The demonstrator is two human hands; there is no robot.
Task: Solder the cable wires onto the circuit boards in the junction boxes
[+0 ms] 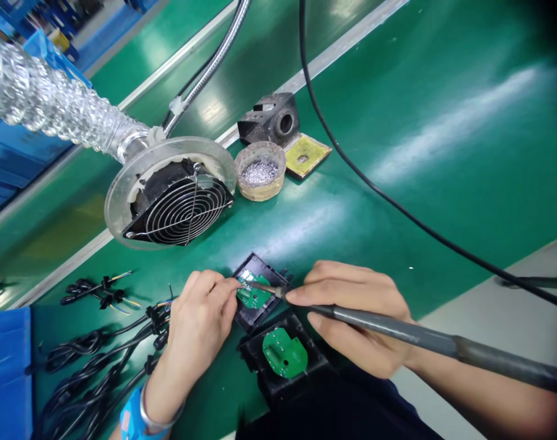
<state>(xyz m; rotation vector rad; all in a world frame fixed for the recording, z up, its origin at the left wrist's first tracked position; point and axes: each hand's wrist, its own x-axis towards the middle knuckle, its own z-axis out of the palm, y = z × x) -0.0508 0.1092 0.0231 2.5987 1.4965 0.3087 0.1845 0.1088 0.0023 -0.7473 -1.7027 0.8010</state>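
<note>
My right hand (361, 318) grips a soldering iron (397, 327) with its tip pointing left, down at a green circuit board (255, 296). This board lies in a black plastic housing (267, 272) on the bench. At the board's left edge my left hand (203, 318) is closed in a pinch, close to the iron's tip; what its fingertips hold is too small to tell. Nearer to me, a second green circuit board (285, 354) lies in another black housing (272, 388). Several black power cords (99, 360) with bared coloured wire ends lie left of my left hand.
A round fume extractor fan (187, 211) on a foil duct (68, 98) hangs over the bench (352, 220). Behind the boards stand a bowl of solder bits (260, 189), a yellow sponge (308, 153) and an iron holder (272, 119). A black cable (379, 189) crosses the right. A blue bin (8, 373) stands at left.
</note>
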